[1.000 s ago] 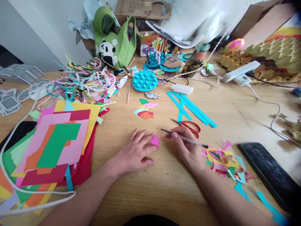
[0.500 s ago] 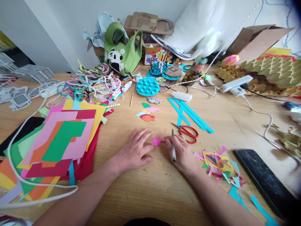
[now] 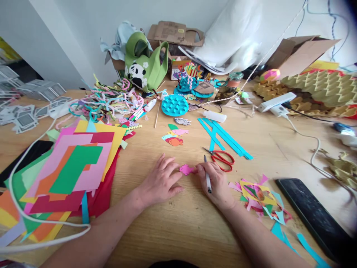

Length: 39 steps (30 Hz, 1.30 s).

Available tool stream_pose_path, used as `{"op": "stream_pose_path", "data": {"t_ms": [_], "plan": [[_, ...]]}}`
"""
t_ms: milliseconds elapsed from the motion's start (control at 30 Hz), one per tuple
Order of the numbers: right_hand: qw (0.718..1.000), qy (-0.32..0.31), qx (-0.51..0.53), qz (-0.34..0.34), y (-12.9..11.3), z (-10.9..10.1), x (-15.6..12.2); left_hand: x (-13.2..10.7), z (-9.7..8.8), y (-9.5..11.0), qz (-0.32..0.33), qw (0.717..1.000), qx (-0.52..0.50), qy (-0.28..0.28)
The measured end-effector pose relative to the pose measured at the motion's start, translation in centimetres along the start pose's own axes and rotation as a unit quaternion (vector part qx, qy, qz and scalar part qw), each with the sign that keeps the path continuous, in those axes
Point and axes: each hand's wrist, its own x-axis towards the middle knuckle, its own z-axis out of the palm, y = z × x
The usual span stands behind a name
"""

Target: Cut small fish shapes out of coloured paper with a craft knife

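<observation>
Table [image 3: 170, 234] bears magenta fish [image 3: 185, 169] before pale wall [image 3: 83, 26].

Phone [image 3: 309, 214] lying right; green bag [image 3: 152, 70] at back.

A plain wall [image 3: 178, 9] of pale blue-grey colour closes the room along the top of the frame. In the upper left, a lighter slanting band [image 3: 55, 33] borders a darker grey face; whether it is a pillar or a wall corner, I cannot tell. In the upper right, thin cables [image 3: 333, 23] hang against the wall. A wooden table [image 3: 178, 238], light brown with visible grain, fills the lower frame. The light is soft, and the tabletop looks paler toward the right.
</observation>
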Motion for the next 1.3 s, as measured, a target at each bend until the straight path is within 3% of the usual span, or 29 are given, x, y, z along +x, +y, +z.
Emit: {"op": "stream_pose_path", "data": {"t_ms": [233, 367, 533, 767, 900, 1300], "plan": [[1.0, 0.006, 0.012, 0.002, 0.1, 0.0, 0.0, 0.1, 0.1, 0.4, 0.0, 1.0, -0.018, -0.021], [0.995, 0.028, 0.071, 0.068, -0.3, -0.2, -0.5, 0.2, 0.0, 0.5, -0.002, 1.0, -0.019, -0.023], [0.962, 0.082, 0.209, 0.158, -1.0, -0.3, -0.7, 0.1, 0.0, 0.7, 0.004, 1.0, -0.015, -0.014], [0.905, 0.028, 0.335, 0.261, -1.0, 0.2, -0.2, 0.1, 0.1, 0.7, -0.004, 1.0, -0.017, -0.025], [0.885, 0.054, 0.371, 0.278, -1.2, 0.2, 0.2, 0.1, 0.0, 0.6, -0.006, 0.999, -0.019, -0.031], [0.906, 0.009, 0.3, 0.3, -1.5, 0.1, 0.4, -0.1, -0.1, 0.7, 0.012, 1.0, -0.004, -0.02]]}}
